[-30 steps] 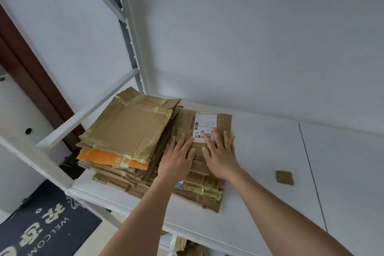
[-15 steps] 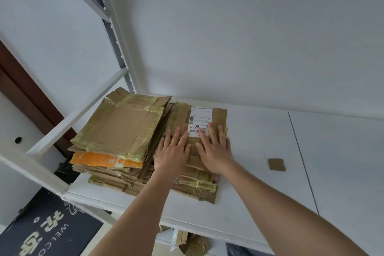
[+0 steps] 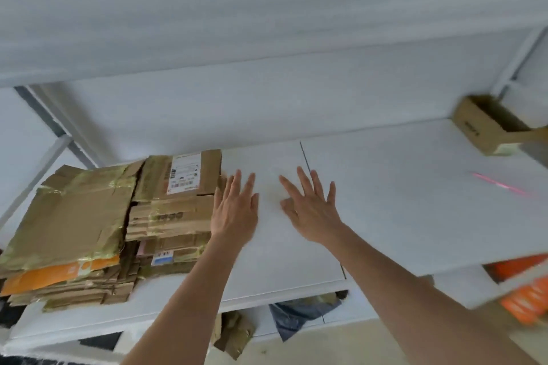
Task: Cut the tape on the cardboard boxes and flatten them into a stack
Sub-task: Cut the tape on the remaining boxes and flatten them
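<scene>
The flat boxes are brown with shiny yellow tape. One is orange. The shelf is white. The far right box is brown.

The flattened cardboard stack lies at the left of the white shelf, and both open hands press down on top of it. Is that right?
Not quite. In the head view the flattened cardboard stack does lie at the left of the white shelf, but the left hand and right hand are open beside it, not on top.

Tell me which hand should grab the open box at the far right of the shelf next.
Right, probably. The right hand hangs open over the bare shelf, on the side of the open box; the left hand is beside the flattened stack.
</scene>
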A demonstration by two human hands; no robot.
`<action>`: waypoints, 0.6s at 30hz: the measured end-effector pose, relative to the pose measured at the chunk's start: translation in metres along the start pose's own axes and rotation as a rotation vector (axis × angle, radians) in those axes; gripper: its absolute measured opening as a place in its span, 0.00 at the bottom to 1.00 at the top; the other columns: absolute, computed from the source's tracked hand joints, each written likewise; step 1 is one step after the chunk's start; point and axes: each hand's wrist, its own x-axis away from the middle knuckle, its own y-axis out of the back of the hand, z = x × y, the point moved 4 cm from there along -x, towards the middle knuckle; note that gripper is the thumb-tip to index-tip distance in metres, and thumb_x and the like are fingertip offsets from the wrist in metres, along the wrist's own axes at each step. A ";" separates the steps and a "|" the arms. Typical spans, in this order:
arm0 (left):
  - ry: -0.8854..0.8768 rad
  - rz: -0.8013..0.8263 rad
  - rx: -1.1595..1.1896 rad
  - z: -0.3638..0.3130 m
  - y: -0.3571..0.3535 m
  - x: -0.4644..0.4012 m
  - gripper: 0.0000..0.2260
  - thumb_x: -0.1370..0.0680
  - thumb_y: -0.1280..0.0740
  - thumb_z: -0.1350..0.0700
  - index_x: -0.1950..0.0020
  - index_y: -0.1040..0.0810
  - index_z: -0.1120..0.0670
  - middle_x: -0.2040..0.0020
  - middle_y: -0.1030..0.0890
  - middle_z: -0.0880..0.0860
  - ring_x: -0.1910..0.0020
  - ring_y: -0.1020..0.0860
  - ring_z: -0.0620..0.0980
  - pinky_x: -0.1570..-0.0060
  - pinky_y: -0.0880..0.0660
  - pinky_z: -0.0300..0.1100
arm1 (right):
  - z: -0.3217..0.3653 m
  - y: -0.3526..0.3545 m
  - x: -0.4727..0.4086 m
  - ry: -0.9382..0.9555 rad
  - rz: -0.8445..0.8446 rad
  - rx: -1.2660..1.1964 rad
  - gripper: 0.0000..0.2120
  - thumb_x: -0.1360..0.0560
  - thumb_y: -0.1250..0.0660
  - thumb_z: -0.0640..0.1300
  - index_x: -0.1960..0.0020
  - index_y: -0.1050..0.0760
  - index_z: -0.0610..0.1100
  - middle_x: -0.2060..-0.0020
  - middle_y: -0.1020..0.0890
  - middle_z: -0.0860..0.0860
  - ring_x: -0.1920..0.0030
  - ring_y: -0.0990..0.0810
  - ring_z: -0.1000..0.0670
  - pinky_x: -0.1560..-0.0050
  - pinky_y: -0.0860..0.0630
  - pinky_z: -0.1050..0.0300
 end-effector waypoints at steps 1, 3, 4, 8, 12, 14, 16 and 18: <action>-0.020 0.026 0.008 -0.017 -0.006 0.001 0.23 0.15 0.53 0.48 0.19 0.53 0.46 0.19 0.56 0.50 0.20 0.57 0.48 0.23 0.59 0.49 | -0.017 0.005 0.008 -0.033 0.004 -0.001 0.26 0.16 0.56 0.59 0.20 0.60 0.59 0.20 0.63 0.50 0.21 0.65 0.43 0.26 0.63 0.32; -0.053 0.070 0.016 -0.051 -0.018 0.005 0.24 0.15 0.53 0.48 0.19 0.54 0.46 0.19 0.57 0.50 0.20 0.58 0.48 0.23 0.59 0.49 | -0.052 0.014 0.025 -0.095 0.010 -0.003 0.26 0.16 0.57 0.59 0.20 0.60 0.59 0.20 0.63 0.50 0.21 0.65 0.42 0.26 0.62 0.32; -0.068 0.084 0.023 -0.068 -0.023 0.006 0.24 0.15 0.54 0.48 0.19 0.54 0.46 0.19 0.58 0.50 0.20 0.58 0.48 0.22 0.59 0.50 | -0.070 0.019 0.033 -0.122 0.010 -0.002 0.26 0.16 0.57 0.59 0.20 0.60 0.59 0.20 0.63 0.49 0.21 0.65 0.42 0.26 0.62 0.32; -0.127 0.101 0.040 -0.142 -0.045 0.005 0.24 0.15 0.52 0.48 0.19 0.53 0.48 0.19 0.57 0.51 0.20 0.57 0.49 0.23 0.58 0.51 | -0.146 0.040 0.060 -0.212 -0.009 -0.013 0.26 0.16 0.56 0.58 0.20 0.60 0.59 0.20 0.62 0.49 0.21 0.64 0.42 0.26 0.62 0.32; -0.157 0.101 0.040 -0.224 -0.071 -0.005 0.24 0.15 0.52 0.48 0.19 0.53 0.48 0.19 0.56 0.52 0.20 0.57 0.49 0.23 0.58 0.51 | -0.230 0.060 0.082 -0.250 -0.028 -0.017 0.26 0.16 0.55 0.57 0.20 0.59 0.59 0.20 0.62 0.49 0.21 0.63 0.42 0.26 0.61 0.32; -0.145 0.109 0.049 -0.269 -0.088 -0.009 0.24 0.15 0.52 0.48 0.19 0.53 0.49 0.19 0.56 0.52 0.20 0.57 0.48 0.23 0.58 0.51 | -0.281 0.071 0.092 -0.254 -0.040 -0.008 0.26 0.16 0.55 0.58 0.20 0.59 0.59 0.20 0.61 0.49 0.21 0.63 0.42 0.26 0.61 0.32; -0.137 0.134 0.050 -0.314 -0.108 -0.012 0.24 0.15 0.52 0.48 0.19 0.53 0.49 0.19 0.56 0.52 0.20 0.57 0.49 0.23 0.57 0.52 | -0.335 0.082 0.102 -0.258 -0.060 0.012 0.26 0.16 0.55 0.58 0.20 0.59 0.59 0.20 0.61 0.49 0.21 0.62 0.42 0.26 0.59 0.32; -0.132 0.166 0.053 -0.355 -0.129 -0.014 0.24 0.15 0.52 0.48 0.19 0.53 0.49 0.19 0.56 0.52 0.20 0.56 0.50 0.23 0.56 0.53 | -0.388 0.090 0.114 -0.289 -0.048 0.031 0.26 0.16 0.54 0.57 0.20 0.58 0.59 0.20 0.60 0.49 0.21 0.61 0.41 0.25 0.58 0.32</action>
